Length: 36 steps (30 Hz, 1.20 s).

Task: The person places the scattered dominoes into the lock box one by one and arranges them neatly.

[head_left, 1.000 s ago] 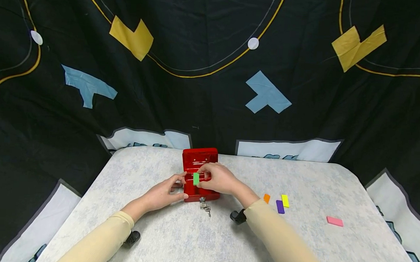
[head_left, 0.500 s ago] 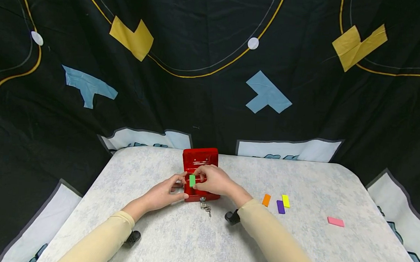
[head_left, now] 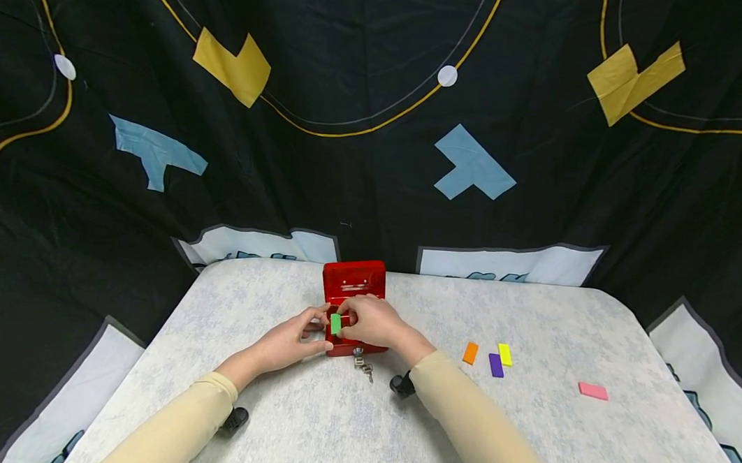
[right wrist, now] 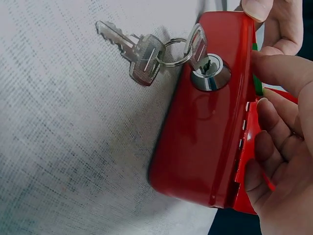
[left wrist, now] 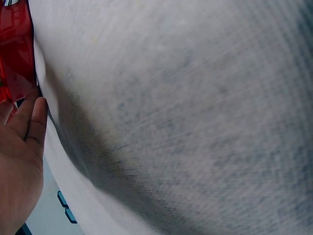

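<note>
A red metal cash box point(head_left: 354, 270) stands at the back middle of the table, its lid raised. My left hand point(head_left: 283, 342) holds the box at its left side, the thumb at the front corner; in the left wrist view its fingers point(left wrist: 33, 120) touch the red wall. Between thumb and fingers my right hand point(head_left: 375, 321) pinches a green rectangular block point(head_left: 335, 324), upright over the left part of the box opening. From the right wrist camera only a sliver of the green block point(right wrist: 257, 83) shows behind the rim. A key sits in the front lock point(right wrist: 211, 78).
A second key point(right wrist: 144, 58) hangs by a ring from the one in the lock. Loose on the table to the right lie an orange block point(head_left: 470, 353), a purple block point(head_left: 495, 365), a yellow block point(head_left: 505, 354) and a pink block point(head_left: 593, 391). A black curtain point(head_left: 360, 189) hangs behind.
My right hand has carried the green block leftward and slightly down, toward the left side of the cash box. The left hand has stayed in place on the box.
</note>
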### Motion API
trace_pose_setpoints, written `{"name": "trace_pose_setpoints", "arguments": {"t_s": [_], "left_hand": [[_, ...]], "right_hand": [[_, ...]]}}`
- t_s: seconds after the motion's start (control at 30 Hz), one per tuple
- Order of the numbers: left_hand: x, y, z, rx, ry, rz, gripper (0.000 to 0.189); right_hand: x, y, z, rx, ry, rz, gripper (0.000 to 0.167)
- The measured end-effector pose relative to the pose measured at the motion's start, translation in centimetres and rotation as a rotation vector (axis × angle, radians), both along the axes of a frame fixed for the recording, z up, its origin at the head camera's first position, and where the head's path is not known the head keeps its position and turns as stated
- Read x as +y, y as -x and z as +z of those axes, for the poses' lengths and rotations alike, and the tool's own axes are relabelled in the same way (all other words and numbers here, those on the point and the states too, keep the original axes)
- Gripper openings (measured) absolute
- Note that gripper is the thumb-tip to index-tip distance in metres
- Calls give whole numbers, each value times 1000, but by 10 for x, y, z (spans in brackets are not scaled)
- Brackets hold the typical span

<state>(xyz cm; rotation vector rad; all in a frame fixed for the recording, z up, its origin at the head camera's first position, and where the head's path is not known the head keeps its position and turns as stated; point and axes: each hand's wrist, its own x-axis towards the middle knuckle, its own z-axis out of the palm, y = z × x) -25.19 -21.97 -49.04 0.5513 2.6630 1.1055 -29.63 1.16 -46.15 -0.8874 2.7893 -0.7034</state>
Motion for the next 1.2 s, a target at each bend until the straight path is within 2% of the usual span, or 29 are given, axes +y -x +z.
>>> {"name": "trace_pose_setpoints", "arguments": {"t_s": [0.57, 1.2], "left_hand": [[1, 0, 0, 5, -6, -1, 43], [1, 0, 1, 2, -20, -5, 43]], "right_hand": [[-14, 3, -7, 19, -147, -5, 35], [-20, 7, -18, 6, -154, -15, 27]]}}
